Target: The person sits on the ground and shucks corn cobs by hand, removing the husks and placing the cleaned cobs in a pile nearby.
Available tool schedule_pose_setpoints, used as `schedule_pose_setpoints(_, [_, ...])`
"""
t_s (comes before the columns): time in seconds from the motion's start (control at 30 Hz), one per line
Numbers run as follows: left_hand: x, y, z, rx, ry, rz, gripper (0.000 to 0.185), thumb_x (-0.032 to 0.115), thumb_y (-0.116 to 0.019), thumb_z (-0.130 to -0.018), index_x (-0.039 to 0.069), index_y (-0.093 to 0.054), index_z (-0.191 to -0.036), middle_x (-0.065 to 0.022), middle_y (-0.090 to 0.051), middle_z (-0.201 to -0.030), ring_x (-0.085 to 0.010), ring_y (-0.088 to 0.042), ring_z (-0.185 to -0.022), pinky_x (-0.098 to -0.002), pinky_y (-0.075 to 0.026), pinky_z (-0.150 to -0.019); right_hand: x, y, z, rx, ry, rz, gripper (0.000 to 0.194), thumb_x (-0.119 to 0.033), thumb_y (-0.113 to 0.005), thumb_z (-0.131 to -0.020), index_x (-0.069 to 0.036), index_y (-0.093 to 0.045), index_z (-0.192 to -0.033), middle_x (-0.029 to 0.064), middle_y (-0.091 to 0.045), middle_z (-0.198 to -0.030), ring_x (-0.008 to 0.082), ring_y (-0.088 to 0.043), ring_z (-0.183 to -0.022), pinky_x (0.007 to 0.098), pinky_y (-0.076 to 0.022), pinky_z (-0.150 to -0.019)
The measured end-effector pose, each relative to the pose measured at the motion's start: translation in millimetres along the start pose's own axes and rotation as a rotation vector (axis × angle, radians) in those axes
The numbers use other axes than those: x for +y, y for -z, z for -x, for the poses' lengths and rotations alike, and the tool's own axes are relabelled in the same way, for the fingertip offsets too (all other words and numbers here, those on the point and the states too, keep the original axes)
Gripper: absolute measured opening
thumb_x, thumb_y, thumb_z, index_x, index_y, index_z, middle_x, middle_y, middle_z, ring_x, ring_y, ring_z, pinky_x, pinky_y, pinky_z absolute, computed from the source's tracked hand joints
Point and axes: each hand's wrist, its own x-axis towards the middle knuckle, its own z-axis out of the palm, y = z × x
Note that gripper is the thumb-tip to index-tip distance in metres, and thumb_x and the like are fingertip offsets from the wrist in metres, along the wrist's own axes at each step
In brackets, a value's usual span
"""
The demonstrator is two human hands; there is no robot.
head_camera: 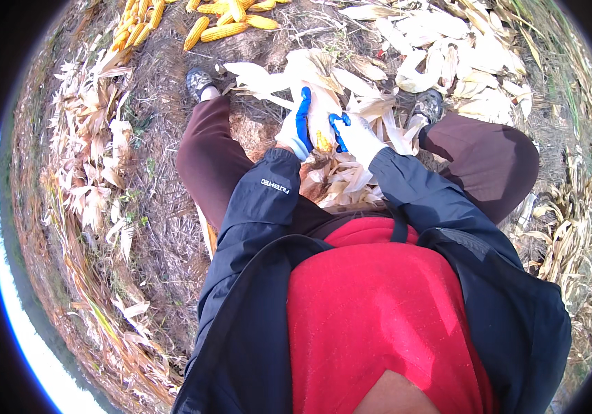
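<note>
Both my hands wear white gloves with blue palms and fingers. Between them is an ear of corn (323,142) partly wrapped in pale husk, its yellow kernels showing at the end nearest my body. My left hand (297,124) holds the ear along its left side, thumb or finger stretched along the husk. At the right side of that same end, my right hand (355,135) grips the husk with bent fingers. Peeled-back husk leaves (309,64) spread beyond my hands. Loose husks (348,181) lie below them, between my legs.
Husked yellow ears (223,32) lie on the ground at the top, with another pile (138,23) to their left. A heap of pale husks (461,52) covers the upper right. More dry husks (89,155) line the left. My shoes rest on dry, straw-strewn soil.
</note>
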Motion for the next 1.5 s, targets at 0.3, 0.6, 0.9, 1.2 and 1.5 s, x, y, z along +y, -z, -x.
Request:
schedule_pose_setpoints(0.3, [17.0, -0.2, 0.2, 0.043, -0.165, 0.025, 0.050, 0.049, -0.062, -0.091, 0.011, -0.059, -0.123, -0.0076, -0.066, -0.110, -0.0254, -0.064, -0.098, -0.0427, -0.050, -0.093, -21.5, 12.6, 21.0, -0.543, -0.285, -0.321, 0.061, -0.055, -0.062, -0.089, -0.003, -0.056, -0.119, 0.0155, -0.065, -0.100, 0.0259, -0.066, -0.080, 0.0358, -0.0583, -0.073])
schedule_pose_setpoints(0.6, [27.2, 3.4, -2.6, -0.004, -0.064, 0.078, 0.059, 0.058, -0.059, -0.088, 0.011, -0.057, -0.125, -0.0099, -0.066, -0.105, -0.0302, -0.065, -0.088, -0.0546, -0.048, -0.093, -23.5, 3.0, 14.9, -0.488, -0.106, -0.602, 0.023, -0.027, -0.062, -0.095, -0.004, -0.064, -0.093, 0.0043, -0.061, -0.074, 0.0159, -0.060, -0.061, 0.0335, -0.0570, -0.061])
schedule_pose_setpoints(0.9, [12.7, -4.3, -0.2, -0.100, 0.128, 0.066, 0.053, 0.049, -0.057, -0.093, 0.007, -0.057, -0.126, -0.0113, -0.067, -0.109, -0.0280, -0.065, -0.095, -0.0430, -0.054, -0.085, -39.9, 39.1, -7.9, -0.240, -0.065, -0.952, 0.022, -0.024, -0.056, -0.098, -0.004, -0.063, -0.095, 0.0109, -0.068, -0.086, 0.0255, -0.068, -0.080, 0.0374, -0.0565, -0.078])
schedule_pose_setpoints(1.2, [5.8, -21.2, 23.5, 0.005, 0.345, 0.222, 0.065, 0.056, -0.054, -0.094, 0.003, -0.053, -0.131, -0.0159, -0.066, -0.113, -0.0263, -0.067, -0.089, -0.0389, -0.057, -0.076, -29.4, 81.8, -61.6, 0.043, 0.035, -1.359, 0.029, -0.025, -0.056, -0.096, 0.002, -0.060, -0.106, 0.0226, -0.065, -0.105, 0.0409, -0.064, -0.103, 0.0487, -0.0539, -0.093])
schedule_pose_setpoints(1.5, [1.5, -12.4, 41.1, 0.156, 0.009, -0.408, 0.040, 0.031, -0.069, -0.089, 0.008, -0.055, -0.117, -0.0138, -0.064, -0.095, -0.0303, -0.065, -0.079, -0.0448, -0.057, -0.068, -3.0, 104.6, -71.5, 0.095, -0.026, -1.017, 0.039, -0.031, -0.050, -0.100, 0.001, -0.055, -0.121, 0.0190, -0.060, -0.122, 0.0343, -0.059, -0.115, 0.0450, -0.0470, -0.103])
